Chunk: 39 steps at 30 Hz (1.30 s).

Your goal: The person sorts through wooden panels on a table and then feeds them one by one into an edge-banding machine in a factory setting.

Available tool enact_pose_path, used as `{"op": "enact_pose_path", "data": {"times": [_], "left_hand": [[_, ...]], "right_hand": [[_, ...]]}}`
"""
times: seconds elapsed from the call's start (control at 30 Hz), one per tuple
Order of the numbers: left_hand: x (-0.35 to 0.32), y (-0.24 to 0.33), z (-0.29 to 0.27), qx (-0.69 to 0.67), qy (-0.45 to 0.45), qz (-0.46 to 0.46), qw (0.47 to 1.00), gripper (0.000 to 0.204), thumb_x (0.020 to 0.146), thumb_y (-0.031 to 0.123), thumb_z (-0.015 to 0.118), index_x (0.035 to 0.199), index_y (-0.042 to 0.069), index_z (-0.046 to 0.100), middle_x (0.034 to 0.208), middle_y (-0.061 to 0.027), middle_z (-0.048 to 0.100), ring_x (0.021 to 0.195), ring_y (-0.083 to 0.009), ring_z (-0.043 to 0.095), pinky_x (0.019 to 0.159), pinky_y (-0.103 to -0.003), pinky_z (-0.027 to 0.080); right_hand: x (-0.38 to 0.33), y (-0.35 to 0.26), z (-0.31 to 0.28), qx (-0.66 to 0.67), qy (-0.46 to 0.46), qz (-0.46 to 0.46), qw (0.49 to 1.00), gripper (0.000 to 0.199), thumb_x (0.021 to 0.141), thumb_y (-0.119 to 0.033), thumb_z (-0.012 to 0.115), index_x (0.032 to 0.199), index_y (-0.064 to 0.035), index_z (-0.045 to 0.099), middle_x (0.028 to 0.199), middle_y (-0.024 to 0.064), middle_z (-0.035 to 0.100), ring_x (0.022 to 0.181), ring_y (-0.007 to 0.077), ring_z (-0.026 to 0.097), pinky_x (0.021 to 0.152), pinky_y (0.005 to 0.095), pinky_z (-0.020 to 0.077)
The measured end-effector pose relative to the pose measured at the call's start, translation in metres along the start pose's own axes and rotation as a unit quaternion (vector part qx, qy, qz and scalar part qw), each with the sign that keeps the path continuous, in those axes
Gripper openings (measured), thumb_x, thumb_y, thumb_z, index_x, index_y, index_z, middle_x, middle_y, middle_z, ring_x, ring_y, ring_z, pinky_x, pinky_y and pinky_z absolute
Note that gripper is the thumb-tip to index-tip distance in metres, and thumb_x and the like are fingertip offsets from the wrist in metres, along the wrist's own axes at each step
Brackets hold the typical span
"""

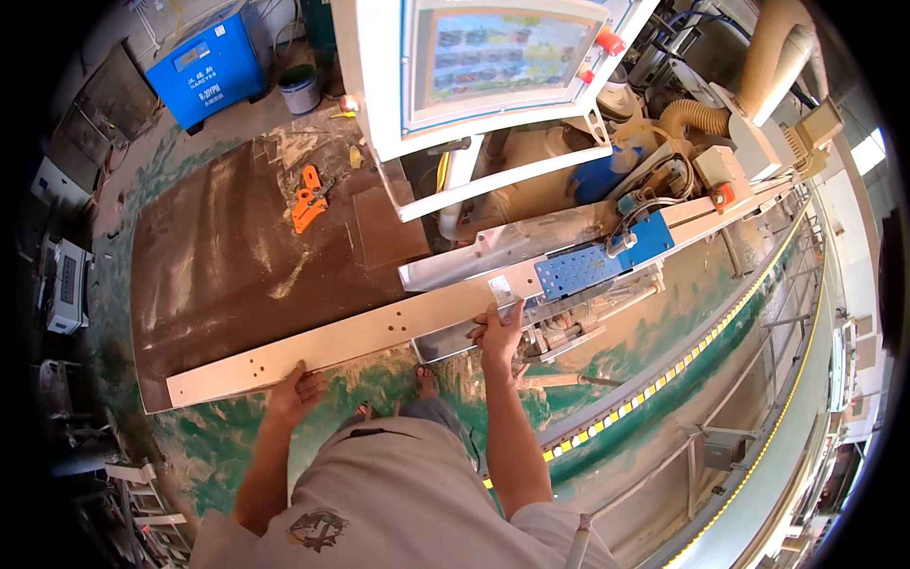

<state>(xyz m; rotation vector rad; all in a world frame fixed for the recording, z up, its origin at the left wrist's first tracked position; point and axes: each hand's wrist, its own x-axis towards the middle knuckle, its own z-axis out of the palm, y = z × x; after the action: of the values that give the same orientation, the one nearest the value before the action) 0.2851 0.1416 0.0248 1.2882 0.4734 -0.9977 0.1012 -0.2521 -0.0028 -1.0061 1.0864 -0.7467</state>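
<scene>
A long, narrow, pale board (332, 343) with several drilled holes and a small white label lies slantwise in front of me. Its left end rests over a brown-topped table (218, 284). At its right end it meets a blue perforated plate (576, 269) on the machine. My left hand (296, 393) is closed on the board's near edge, toward the left end. Close to the label, my right hand (499, 334) grips the same edge, fingers curled. The undersides of both grips are hidden.
A white control panel with a screen (502, 57) stands over the table's far side. An orange tool (309, 199) lies on the brown top. Dusty machine parts and a ribbed hose (697, 116) are at right, beside a yellow-marked rail (654, 387). A blue cabinet (204, 71) stands far left.
</scene>
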Motion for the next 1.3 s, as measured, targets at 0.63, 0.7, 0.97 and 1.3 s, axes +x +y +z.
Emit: {"op": "enact_pose_path", "data": {"times": [0.63,0.7,0.97,1.3], "left_hand": [[0.007,0.010,-0.030,0.087,0.081,-0.059,0.991,0.065,0.100,0.057,0.054,0.132,0.001,0.055,0.129,-0.0130,0.064,0.110,-0.0289,0.065,0.093,-0.043,0.053],[0.007,0.013,-0.032,0.096,0.074,-0.054,0.991,0.065,0.100,0.057,0.054,0.132,0.001,0.055,0.127,-0.0128,0.065,0.108,-0.0279,0.066,0.092,-0.042,0.053],[0.037,0.004,-0.104,0.085,-0.092,-0.020,0.992,0.063,0.098,0.058,0.057,0.125,0.002,0.058,0.112,-0.0112,0.068,0.099,-0.0245,0.067,0.090,-0.042,0.054],[0.005,0.029,-0.008,-0.037,-0.083,-0.130,0.987,0.047,0.100,0.050,0.058,0.112,0.005,0.065,0.094,-0.0062,0.071,0.088,-0.0244,0.069,0.082,-0.037,0.056]], "right_hand": [[0.141,-0.070,-0.126,0.001,-0.029,0.001,1.000,0.016,0.101,-0.008,0.049,0.117,-0.0083,0.050,0.076,0.0094,0.067,0.052,0.0176,0.066,0.037,0.0278,0.0485],[0.153,-0.079,-0.137,0.004,-0.022,-0.002,1.000,0.019,0.101,-0.006,0.047,0.120,-0.0083,0.049,0.076,0.0091,0.067,0.052,0.0174,0.066,0.037,0.0281,0.0493],[0.106,-0.069,-0.112,-0.001,0.070,-0.049,0.996,0.030,0.101,-0.015,0.053,0.129,-0.0045,0.054,0.068,0.0086,0.067,0.046,0.0143,0.061,0.036,0.0245,0.0324],[-0.154,0.036,-0.043,-0.049,0.000,0.084,0.995,0.037,0.102,-0.015,0.056,0.132,0.0063,0.057,0.075,0.0097,0.069,0.051,0.0132,0.062,0.039,0.0231,0.0383]]}}
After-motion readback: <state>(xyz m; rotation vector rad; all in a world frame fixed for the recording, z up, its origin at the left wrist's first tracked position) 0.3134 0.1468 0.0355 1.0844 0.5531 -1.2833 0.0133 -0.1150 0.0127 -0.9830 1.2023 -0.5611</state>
